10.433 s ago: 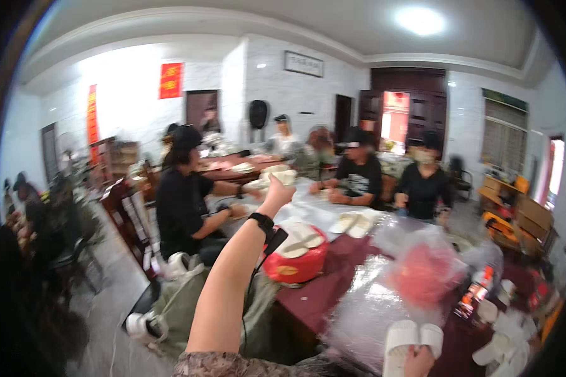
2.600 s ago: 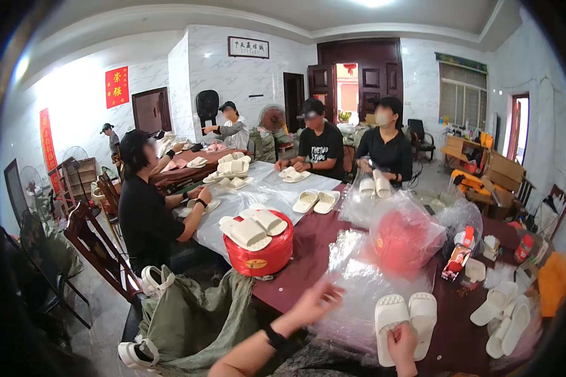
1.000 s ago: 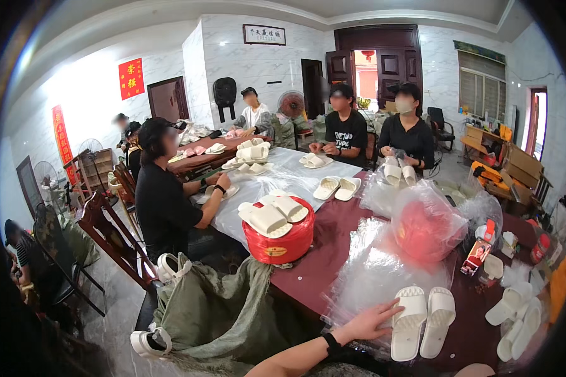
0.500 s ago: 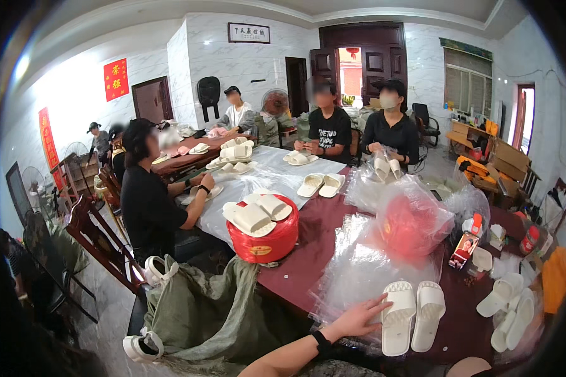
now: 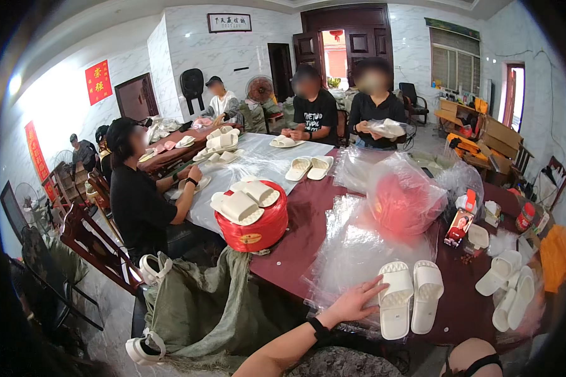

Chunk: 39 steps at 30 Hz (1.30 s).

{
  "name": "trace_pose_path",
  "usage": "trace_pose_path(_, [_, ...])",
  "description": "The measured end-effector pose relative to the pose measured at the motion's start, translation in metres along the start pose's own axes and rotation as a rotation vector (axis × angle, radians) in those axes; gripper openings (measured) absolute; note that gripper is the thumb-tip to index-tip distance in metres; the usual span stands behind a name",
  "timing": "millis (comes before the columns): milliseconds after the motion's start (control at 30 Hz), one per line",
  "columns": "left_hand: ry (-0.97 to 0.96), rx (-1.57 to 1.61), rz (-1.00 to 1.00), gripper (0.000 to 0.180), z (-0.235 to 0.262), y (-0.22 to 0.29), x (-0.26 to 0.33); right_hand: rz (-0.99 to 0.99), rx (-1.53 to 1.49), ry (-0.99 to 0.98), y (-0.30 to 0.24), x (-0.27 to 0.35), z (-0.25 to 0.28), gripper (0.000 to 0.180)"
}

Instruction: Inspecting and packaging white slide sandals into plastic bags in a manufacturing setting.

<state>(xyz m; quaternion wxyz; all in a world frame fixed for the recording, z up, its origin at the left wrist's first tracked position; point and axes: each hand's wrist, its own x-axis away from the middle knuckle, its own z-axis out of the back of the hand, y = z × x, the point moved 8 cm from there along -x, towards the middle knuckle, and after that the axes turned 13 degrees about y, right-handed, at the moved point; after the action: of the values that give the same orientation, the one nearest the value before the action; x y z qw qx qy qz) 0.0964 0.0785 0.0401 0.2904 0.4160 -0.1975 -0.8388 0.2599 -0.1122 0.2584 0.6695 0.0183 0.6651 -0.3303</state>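
Observation:
My left hand (image 5: 353,303), a black band on its wrist, lies over the near edge of the clear plastic bags (image 5: 339,264). Its fingers are stretched out, and the fingertips touch the left side of a white slide slipper (image 5: 396,308). A matching slipper (image 5: 426,305) lies close beside it to the right, both with quilted straps toward the far side. My right hand is not recognisable. At the lower edge shows a rounded patch of bare skin with a black strap (image 5: 475,358); which body part it is, I cannot tell.
A red twine roll (image 5: 251,220) bears slippers; a bagged red roll (image 5: 402,204) stands right of it. More slippers (image 5: 509,292), a phone (image 5: 460,226) and a red-lidded jar (image 5: 525,218) are at right. Green sacking (image 5: 214,314) hangs left. Co-workers sit around the tables.
My view has shifted slightly. My left hand stays at the slipper's side. Across the table, the co-worker at right has lowered the bagged slippers and turned them flatter.

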Motion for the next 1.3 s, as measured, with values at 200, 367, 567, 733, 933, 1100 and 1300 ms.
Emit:
trace_pose_path(200, [0.028, 0.033, -0.006, 0.077, 0.002, 0.004, -0.002, 0.005, 0.02, -0.007, -0.003, -0.004, -0.001, 0.008])
trace_pose_path(367, [0.029, 0.01, -0.006, 0.076, 0.005, 0.002, 0.0, 0.008, 0.043, -0.02, -0.009, -0.007, -0.002, 0.007])
trace_pose_path(567, [0.028, 0.028, -0.001, 0.077, 0.006, 0.009, -0.001, 0.008, 0.036, -0.032, -0.013, -0.012, -0.013, 0.006])
trace_pose_path(733, [0.052, 0.012, -0.03, 0.077, 0.004, 0.008, 0.0, -0.004, 0.035, -0.045, -0.013, -0.014, -0.018, 0.005])
trace_pose_path(933, [0.071, 0.006, -0.042, 0.077, 0.006, 0.005, -0.002, -0.001, 0.081, -0.053, -0.014, -0.023, -0.016, 0.006])
trace_pose_path(1100, [0.041, -0.013, -0.023, 0.075, 0.008, 0.009, -0.005, 0.038, 0.079, -0.058, -0.023, -0.034, -0.022, 0.007])
trace_pose_path(1300, [0.101, -0.018, -0.029, 0.076, 0.009, 0.001, 0.009, -0.271, 0.592, -0.44, 0.148, 0.063, -0.056, 0.028])
